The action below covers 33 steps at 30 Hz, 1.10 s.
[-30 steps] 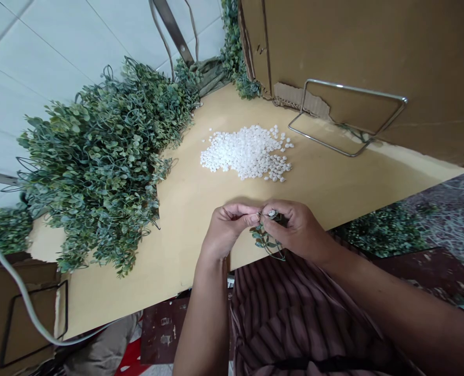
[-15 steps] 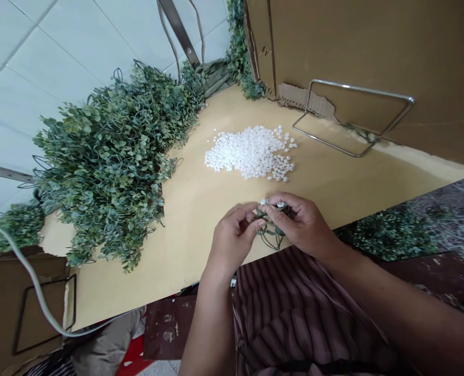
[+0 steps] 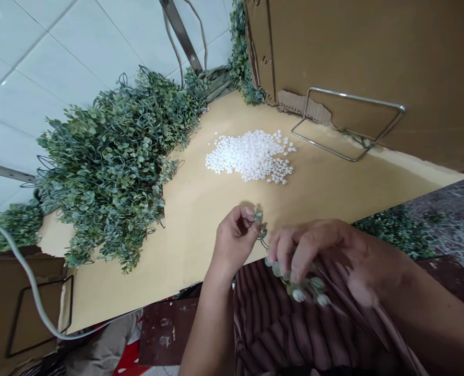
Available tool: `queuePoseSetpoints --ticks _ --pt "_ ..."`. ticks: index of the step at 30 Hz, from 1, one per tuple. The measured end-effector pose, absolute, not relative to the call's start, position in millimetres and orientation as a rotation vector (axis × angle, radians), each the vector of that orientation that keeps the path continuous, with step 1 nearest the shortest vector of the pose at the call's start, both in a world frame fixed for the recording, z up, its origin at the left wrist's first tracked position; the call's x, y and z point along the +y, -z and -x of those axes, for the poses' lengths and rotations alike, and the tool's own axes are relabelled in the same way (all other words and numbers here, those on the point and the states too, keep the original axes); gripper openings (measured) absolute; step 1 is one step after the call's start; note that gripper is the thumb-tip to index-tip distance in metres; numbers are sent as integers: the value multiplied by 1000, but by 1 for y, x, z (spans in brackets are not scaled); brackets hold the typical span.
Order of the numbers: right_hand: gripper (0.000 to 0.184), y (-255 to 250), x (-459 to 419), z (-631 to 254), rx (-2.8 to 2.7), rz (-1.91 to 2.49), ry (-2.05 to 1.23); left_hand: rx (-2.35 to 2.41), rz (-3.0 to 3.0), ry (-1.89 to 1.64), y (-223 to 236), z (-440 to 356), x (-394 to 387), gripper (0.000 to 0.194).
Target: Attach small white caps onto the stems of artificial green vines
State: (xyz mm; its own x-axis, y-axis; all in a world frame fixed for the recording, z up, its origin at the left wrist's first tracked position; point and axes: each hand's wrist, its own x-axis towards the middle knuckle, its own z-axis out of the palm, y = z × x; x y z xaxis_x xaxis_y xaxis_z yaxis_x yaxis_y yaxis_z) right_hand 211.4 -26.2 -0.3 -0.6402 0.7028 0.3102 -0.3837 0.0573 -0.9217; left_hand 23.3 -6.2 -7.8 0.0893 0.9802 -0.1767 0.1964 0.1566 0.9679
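My left hand (image 3: 234,235) is closed, pinching a green artificial leaf sprig (image 3: 257,214) above the table's front edge. Over my lap, my right hand (image 3: 325,243) is curled round leafy stems (image 3: 313,284) that end in white bud-like tips (image 3: 298,296); motion blurs it somewhat. A thin stem runs between both hands, so the two parts look joined, though the join is hidden. Beyond my hands, a pile of small white pieces (image 3: 247,156) lies on the tan tabletop (image 3: 196,224).
A large heap of artificial greenery (image 3: 114,172) covers the table's left side. At the back right stands a cardboard panel (image 3: 365,57) with a bent metal wire frame (image 3: 329,151) against it. A white cable (image 3: 28,271) curves along the left, and more greenery (image 3: 396,232) lies below the right edge.
My right hand has moved from beside the left hand down and right towards my lap, taking the white-tipped stems along. The left hand stays nearly in place, still pinching a sprig.
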Motion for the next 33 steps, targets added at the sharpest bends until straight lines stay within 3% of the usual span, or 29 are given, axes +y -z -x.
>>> queuePoseSetpoints --ticks 6,8,11,13,19,25,33 --pt "23 4 -14 -192 -1037 874 -1610 1167 -1061 -1081 1 -28 -9 28" --pt "21 7 -11 -181 -1089 952 -1573 1126 -1007 -1142 2 -29 -9 29" --pt "17 10 -10 -171 -1276 1108 -1253 1090 -941 -1202 6 -29 -8 30" --pt "18 11 -10 -167 -1408 1128 -1088 1085 -905 -1202 9 -31 -7 30" --pt "27 16 -13 -158 -1502 1108 -1119 1101 -814 -1259 11 -36 -8 26" --pt "18 18 -14 -158 -1456 1205 -943 1372 -1286 -1260 0 -22 7 6" --pt "26 16 -15 -159 -1540 1297 -859 1683 -1991 -808 9 -22 77 15"
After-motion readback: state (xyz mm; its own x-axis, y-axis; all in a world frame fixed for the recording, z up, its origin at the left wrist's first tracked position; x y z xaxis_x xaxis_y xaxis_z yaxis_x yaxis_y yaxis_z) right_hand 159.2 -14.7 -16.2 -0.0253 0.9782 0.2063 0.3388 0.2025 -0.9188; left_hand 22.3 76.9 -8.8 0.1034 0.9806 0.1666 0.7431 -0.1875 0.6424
